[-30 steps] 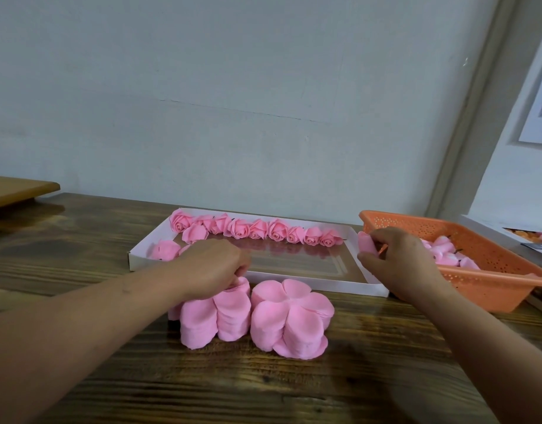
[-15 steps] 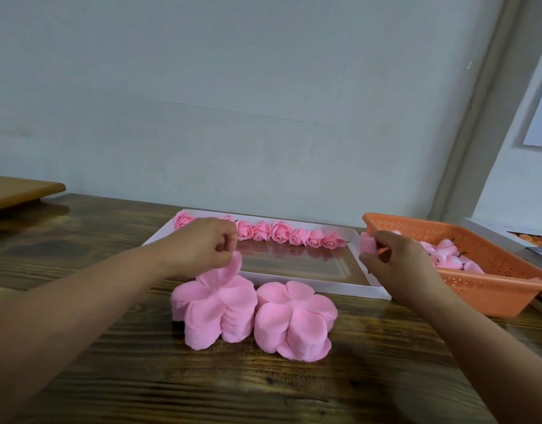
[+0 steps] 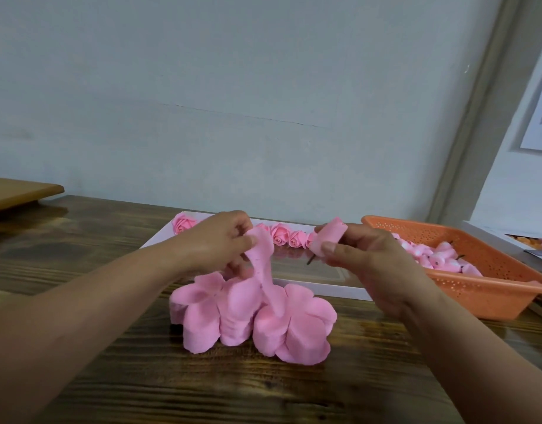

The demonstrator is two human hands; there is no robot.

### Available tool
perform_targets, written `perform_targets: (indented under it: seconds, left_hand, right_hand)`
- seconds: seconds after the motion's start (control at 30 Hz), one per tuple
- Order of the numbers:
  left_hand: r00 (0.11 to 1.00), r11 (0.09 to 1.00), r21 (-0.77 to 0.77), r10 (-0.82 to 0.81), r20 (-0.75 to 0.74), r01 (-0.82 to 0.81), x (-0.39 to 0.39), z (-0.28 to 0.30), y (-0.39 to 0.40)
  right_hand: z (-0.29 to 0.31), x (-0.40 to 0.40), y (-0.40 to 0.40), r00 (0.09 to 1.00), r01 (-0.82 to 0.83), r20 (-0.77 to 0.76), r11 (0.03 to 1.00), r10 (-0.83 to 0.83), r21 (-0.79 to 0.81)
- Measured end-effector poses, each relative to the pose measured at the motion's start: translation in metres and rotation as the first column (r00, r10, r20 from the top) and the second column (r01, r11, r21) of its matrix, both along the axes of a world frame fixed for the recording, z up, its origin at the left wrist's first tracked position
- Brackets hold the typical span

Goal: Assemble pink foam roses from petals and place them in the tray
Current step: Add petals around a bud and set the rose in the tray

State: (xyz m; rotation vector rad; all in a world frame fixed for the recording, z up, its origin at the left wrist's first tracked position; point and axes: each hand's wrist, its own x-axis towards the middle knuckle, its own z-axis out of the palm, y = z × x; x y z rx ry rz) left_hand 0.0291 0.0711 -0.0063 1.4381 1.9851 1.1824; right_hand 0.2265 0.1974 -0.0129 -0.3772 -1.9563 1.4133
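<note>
My left hand (image 3: 220, 243) pinches a pink petal sheet (image 3: 263, 264) that hangs down over the stacks. My right hand (image 3: 364, 258) pinches a pink rose bud (image 3: 329, 237) with a short dark stem, held just right of the sheet. Two stacks of flower-shaped petal sheets (image 3: 251, 316) stand on the wooden table below both hands. Behind them lies the white tray (image 3: 325, 290) with a row of finished roses (image 3: 283, 235) along its far edge, partly hidden by my hands.
An orange perforated basket (image 3: 493, 289) holding several pink buds stands at the right. A wooden board (image 3: 18, 191) lies at the far left. A pale wall runs close behind the table.
My left hand has lifted one petal sheet off the left stack and raised it. My right hand has carried the bud left, toward the sheet.
</note>
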Motion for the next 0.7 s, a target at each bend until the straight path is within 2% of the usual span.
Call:
perform_targets:
  seconds: [0.1, 0.2, 0.33, 0.43, 0.53, 0.63, 0.67, 0.7]
  left_hand:
    - [0.975, 0.999, 0.043, 0.004, 0.224, -0.014, 0.013, 0.003, 0.003]
    - [0.93, 0.995, 0.097, -0.003, 0.367, -0.035, 0.022, 0.004, 0.004]
    - [0.914, 0.994, 0.091, 0.011, 0.406, -0.052, 0.033, 0.003, 0.007]
    - [0.914, 0.996, 0.084, -0.013, 0.405, -0.023, 0.037, 0.002, 0.009]
    - [0.881, 0.996, 0.089, -0.063, 0.469, 0.024, 0.037, 0.002, 0.009]
    - [0.798, 0.996, 0.078, -0.074, 0.597, 0.034, 0.036, -0.002, 0.009]
    - [0.747, 0.997, 0.061, -0.073, 0.661, 0.043, 0.037, -0.003, 0.009]
    - [0.659, 0.998, 0.052, -0.068, 0.749, 0.044, 0.038, -0.004, 0.01]
  right_hand:
    - [0.001, -0.006, -0.008, 0.983, -0.15, -0.119, 0.985, 0.138, -0.091]
    - [0.002, -0.009, -0.012, 0.97, -0.184, -0.185, 0.972, 0.156, -0.145]
    - [0.0, -0.01, -0.015, 0.983, -0.118, -0.151, 0.988, 0.102, -0.099]
    - [0.0, -0.011, -0.017, 0.983, -0.166, -0.095, 0.982, 0.157, -0.092]
    - [0.0, -0.009, -0.014, 0.979, -0.205, -0.043, 0.967, 0.201, -0.154]
    - [-0.002, -0.01, -0.013, 0.982, -0.187, -0.011, 0.958, 0.189, -0.217]
    - [-0.003, -0.011, -0.014, 0.983, -0.182, -0.015, 0.954, 0.183, -0.239]
    - [-0.003, -0.013, -0.014, 0.984, -0.18, -0.036, 0.946, 0.177, -0.269]
